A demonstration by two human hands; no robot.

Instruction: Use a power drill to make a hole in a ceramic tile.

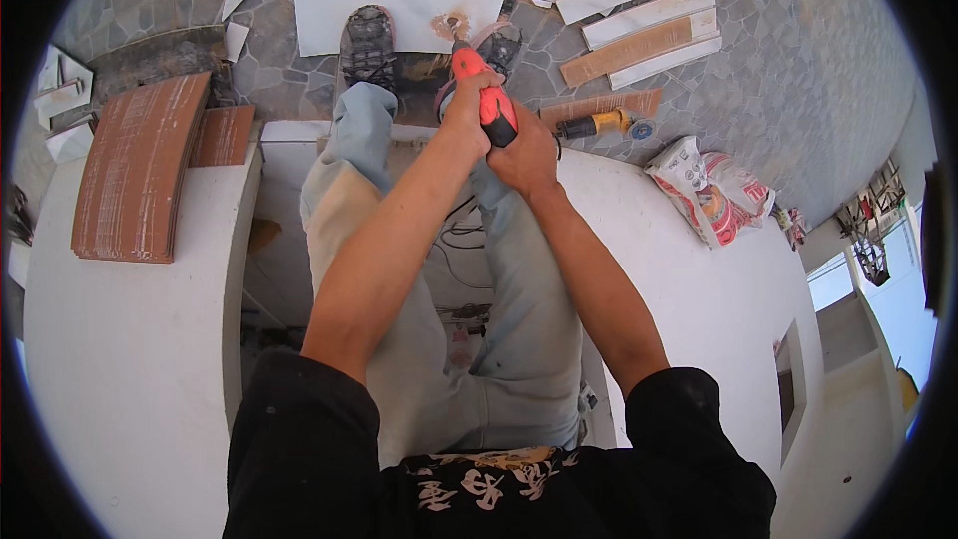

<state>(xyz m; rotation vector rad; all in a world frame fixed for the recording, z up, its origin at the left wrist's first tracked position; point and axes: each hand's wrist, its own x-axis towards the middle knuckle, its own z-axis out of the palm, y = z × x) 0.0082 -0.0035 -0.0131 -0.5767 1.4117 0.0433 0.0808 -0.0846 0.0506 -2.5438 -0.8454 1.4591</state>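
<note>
Both of my hands are closed around a red and black power drill (483,90). My left hand (467,118) wraps its left side. At the rear end, my right hand (527,155) grips the drill, and its fingers are partly hidden. The drill points away from me, its bit (456,35) down at a white marbled tile (329,0). Brown dust (451,24) surrounds the bit's tip, so how deep it sits cannot be seen. A rounded notch is cut in the tile's far edge. My left shoe (369,45) rests on the tile's near part; my right shoe (502,48) is beside the drill.
To the right lie a yellow angle grinder (599,124), several tile strips (639,30) and a printed plastic bag (711,190). Brown-backed tiles (140,175) are stacked on the white ledge (130,339) at left. Cables (459,240) show in the gap between my legs.
</note>
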